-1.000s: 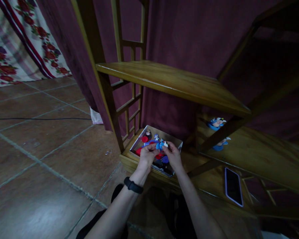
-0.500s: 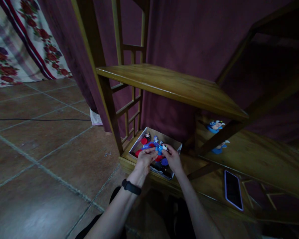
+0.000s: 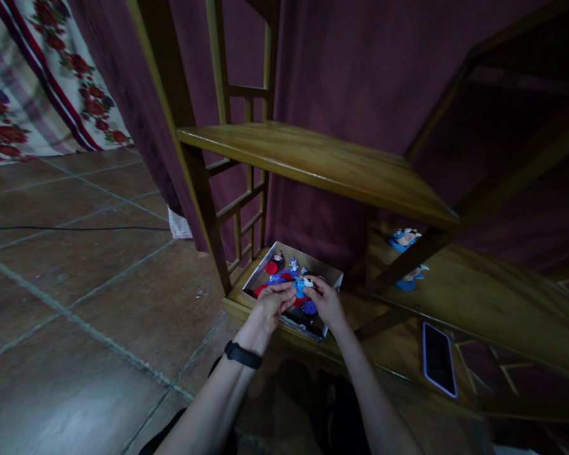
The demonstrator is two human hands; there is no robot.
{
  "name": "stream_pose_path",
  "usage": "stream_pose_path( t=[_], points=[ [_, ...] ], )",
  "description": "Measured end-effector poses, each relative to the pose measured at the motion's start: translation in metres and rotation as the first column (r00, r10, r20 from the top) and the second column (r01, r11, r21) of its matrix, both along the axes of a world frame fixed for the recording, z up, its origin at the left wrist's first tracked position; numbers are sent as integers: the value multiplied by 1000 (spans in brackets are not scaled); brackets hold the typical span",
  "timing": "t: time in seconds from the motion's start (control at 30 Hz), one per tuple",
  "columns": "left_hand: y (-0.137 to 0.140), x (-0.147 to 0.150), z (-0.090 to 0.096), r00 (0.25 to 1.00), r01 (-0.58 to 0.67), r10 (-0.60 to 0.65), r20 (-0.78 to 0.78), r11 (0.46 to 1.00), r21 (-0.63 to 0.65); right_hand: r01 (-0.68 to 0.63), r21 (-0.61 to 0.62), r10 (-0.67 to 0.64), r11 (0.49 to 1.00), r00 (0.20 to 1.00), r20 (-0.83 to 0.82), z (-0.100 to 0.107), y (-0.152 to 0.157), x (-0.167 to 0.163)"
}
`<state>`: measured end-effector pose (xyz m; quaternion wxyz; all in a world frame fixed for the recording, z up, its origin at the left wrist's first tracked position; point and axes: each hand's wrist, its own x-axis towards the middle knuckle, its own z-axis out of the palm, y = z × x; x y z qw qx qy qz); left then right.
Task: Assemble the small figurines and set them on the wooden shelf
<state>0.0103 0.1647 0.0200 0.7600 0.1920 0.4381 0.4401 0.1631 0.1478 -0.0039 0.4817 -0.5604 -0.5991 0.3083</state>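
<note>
Between my two hands is a small blue and white toy figurine point(image 3: 301, 287), held above an open cardboard box point(image 3: 334, 276). My left hand point(image 3: 274, 301) pinches its left side, with a black band point(image 3: 243, 354) around that wrist. From the right, my right hand point(image 3: 327, 299) grips the same figurine with its fingertips. Several more small figures lie in the box, among them a purple and white figurine point(image 3: 293, 264), one with a red base point(image 3: 272, 268) and a dark purple round piece point(image 3: 310, 308). My hands hide part of the contents.
The box sits on the low board of a wooden shelf unit, beneath a wooden shelf point(image 3: 308, 158). Two blue and white figurines stand right, one point(image 3: 404, 239) behind a slanting post. A phone point(image 3: 439, 359) lies on the lower board. A cable point(image 3: 76, 227) crosses the tiled floor.
The whole view has shifted slightly, so things appear a little further left. Both hands keep hold of the blue and white figurine over the box, with its pose slightly changed.
</note>
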Motion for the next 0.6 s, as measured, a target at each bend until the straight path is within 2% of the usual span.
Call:
stream_pose_path(
  t=[0.17,0.37,0.6],
  points=[
    [0,-3,1,1000,22,-22,-5,1000,11,-18,9,18,1000,1000,-9,1,0,0],
    [1,-4,-3,1000,2,-2,-8,1000,-7,-53,22,51,998,997,62,7,-1,-1],
    [-1,-2,8,999,43,-43,18,999,30,-65,69,65,996,998,1,6,-1,3]
  ],
)
